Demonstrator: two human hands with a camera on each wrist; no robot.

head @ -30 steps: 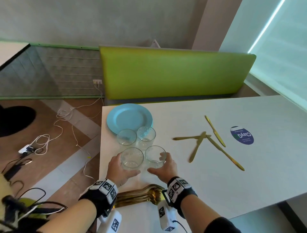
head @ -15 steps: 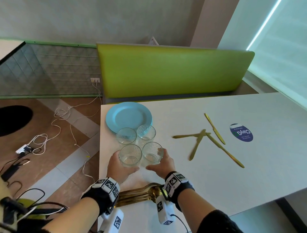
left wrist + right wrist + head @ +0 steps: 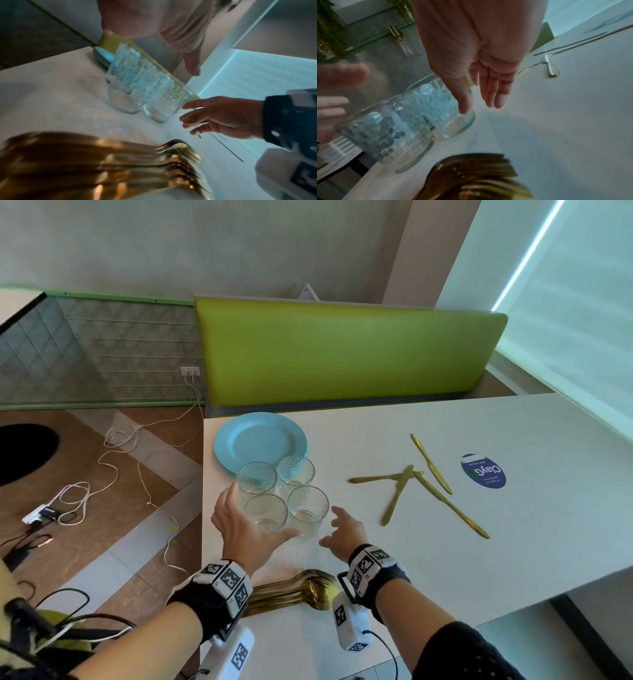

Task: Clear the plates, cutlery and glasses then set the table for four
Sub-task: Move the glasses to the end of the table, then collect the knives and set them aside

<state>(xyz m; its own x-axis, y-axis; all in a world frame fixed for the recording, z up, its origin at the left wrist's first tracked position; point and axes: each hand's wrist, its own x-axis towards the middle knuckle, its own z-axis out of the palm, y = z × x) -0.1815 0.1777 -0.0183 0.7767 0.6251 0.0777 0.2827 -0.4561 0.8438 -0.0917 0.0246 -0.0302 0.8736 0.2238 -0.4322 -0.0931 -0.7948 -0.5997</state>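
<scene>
Now the white tabletop [image 3: 428, 542] carries stacked blue plates [image 3: 260, 440] at its far left corner, four glasses [image 3: 284, 498] clustered just beside them. Left hand [image 3: 239, 529] cups the near-left glass with fingers loosely spread; right hand [image 3: 346, 530] hovers apart, fingers straight.

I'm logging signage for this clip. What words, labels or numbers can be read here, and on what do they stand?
"ClayGo": white letters, upside down from the head view, on the round dark blue sticker on the white table.
Smaller lines below it on the same sticker: too small to read.
Black-and-white square code markers on the wrist bands: patterns only, no words.
Nothing else carries legible text.
</scene>
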